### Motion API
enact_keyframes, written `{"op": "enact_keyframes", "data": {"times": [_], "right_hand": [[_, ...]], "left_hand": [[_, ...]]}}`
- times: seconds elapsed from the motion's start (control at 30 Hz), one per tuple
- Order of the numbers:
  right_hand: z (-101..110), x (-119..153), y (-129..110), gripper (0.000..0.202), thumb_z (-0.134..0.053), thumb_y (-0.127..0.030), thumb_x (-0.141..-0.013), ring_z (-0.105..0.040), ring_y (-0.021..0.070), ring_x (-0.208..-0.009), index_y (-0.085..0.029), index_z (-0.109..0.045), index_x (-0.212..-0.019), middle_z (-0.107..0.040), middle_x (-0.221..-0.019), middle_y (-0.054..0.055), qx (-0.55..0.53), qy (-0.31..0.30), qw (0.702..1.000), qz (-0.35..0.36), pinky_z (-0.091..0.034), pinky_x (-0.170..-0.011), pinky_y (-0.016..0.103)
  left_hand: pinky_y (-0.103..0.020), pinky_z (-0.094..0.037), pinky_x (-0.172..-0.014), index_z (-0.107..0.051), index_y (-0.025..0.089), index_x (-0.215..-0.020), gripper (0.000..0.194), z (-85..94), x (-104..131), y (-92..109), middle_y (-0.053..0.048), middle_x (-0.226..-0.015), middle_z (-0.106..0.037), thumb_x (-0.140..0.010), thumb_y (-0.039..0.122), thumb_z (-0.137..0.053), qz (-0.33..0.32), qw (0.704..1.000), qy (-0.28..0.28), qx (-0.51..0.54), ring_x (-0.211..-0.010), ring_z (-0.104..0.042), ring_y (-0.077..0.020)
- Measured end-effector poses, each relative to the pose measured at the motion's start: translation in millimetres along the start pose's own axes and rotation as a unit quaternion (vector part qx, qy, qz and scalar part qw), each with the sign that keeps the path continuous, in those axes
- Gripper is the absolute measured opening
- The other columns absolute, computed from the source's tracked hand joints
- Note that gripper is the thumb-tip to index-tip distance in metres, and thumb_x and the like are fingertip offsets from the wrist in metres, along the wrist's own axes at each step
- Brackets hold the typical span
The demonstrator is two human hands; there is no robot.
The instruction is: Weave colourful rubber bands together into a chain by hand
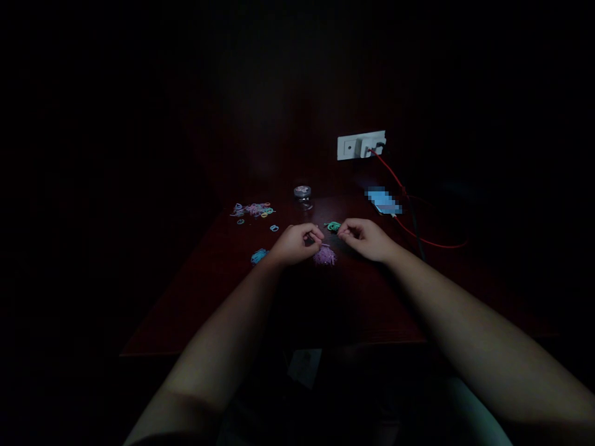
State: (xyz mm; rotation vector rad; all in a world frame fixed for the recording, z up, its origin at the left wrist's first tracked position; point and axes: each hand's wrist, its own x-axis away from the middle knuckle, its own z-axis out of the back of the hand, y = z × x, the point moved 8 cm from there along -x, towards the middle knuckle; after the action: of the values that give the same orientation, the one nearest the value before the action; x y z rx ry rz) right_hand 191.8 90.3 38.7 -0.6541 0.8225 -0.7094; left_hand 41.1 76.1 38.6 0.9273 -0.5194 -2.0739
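Observation:
Over the dark red table (209, 297), my left hand (300, 243) has its thumb and fingertips pinched together, just above a pile of purple bands (325, 255). Whatever those fingertips hold is too small to make out. To the right, my right hand (364, 238) is also pinched, beside a small heap of green bands (333, 227); any item in it cannot be made out. Blue bands (259, 256) lie left of my left wrist. Farther back at the left is a mixed heap of coloured bands (255, 209), with a few loose light-blue ones (274, 228) nearer.
A small round clear container (302, 192) stands at the back middle. At the back right lies a phone (383, 201) with a red cable (413, 234) running to a white wall socket (349, 147). A pale object (305, 365) shows below the table's front edge.

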Motion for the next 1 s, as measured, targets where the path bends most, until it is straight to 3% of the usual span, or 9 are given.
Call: {"op": "enact_keyframes", "data": {"times": [0.17,1.0], "right_hand": [[0.8,-0.2,-0.7,0.017,-0.056,-0.032,-0.080,-0.041,0.0108,-0.057,-0.015,-0.058,-0.075,-0.047,-0.062,-0.002,0.007,0.006,1.000,0.007,-0.034,-0.055,0.024],[-2.8,2.6,0.2,0.012,-0.053,-0.025,-0.081,-0.044,0.0109,-0.058,-0.016,-0.058,-0.076,-0.051,-0.063,-0.001,0.011,-0.017,1.000,0.014,-0.035,-0.056,0.023]], "left_hand": [[-0.021,-0.050,-0.066,-0.066,0.014,-0.085,0.013,-4.6,0.2,-0.4,-0.003,-0.080,-0.069,-0.073,0.015,-0.061,-0.002,0.999,-0.037,0.002,-0.071,-0.064,-0.0112],[-0.023,-0.053,-0.068,-0.065,0.014,-0.092,0.017,-8.2,-0.7,-3.9,-0.004,-0.084,-0.070,-0.075,0.018,-0.063,0.037,0.999,-0.029,0.018,-0.077,-0.067,-0.0133]]}}
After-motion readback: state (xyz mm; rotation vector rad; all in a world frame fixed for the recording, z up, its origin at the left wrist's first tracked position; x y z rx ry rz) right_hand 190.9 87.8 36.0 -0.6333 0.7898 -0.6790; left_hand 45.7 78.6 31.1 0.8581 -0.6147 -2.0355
